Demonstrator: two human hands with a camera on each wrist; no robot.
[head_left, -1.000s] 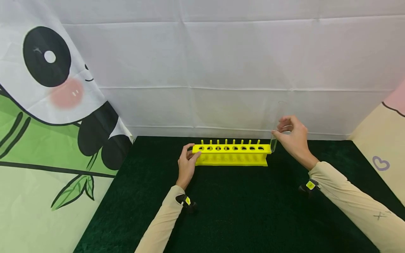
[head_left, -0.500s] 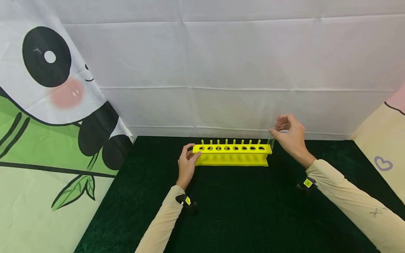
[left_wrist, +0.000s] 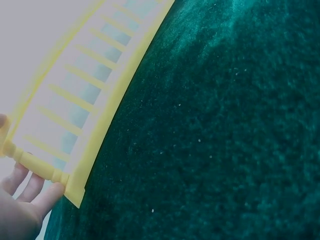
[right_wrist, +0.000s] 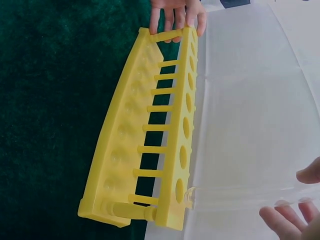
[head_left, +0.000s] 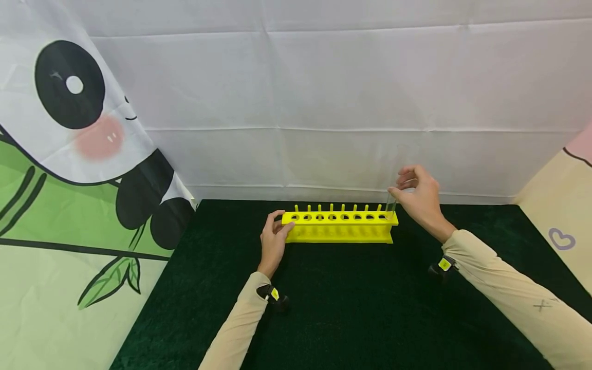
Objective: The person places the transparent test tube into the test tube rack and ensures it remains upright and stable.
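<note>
A yellow test tube rack (head_left: 339, 234) stands on the dark green cloth, with a row of round holes in its top board and a row of pegs behind them. My left hand (head_left: 272, 245) grips its left end; in the left wrist view the fingers (left_wrist: 49, 199) touch the end post. My right hand (head_left: 420, 203) pinches a clear glass test tube (head_left: 391, 203) between thumb and fingers, above the rack's right end. In the right wrist view the tube's rounded bottom (right_wrist: 189, 197) is close to the end hole; whether it has entered cannot be told.
The dark green cloth (head_left: 333, 303) covers the table. Behind the rack hangs a white creased sheet (head_left: 351, 92), near its back side. A printed panda cloth (head_left: 92, 205) hangs at the left, and a cream printed cloth (head_left: 564, 216) at the right.
My right hand has moved slightly left with the test tube, from beside the rack's right end to over its last hole. My left hand stays on the rack's left end.
</note>
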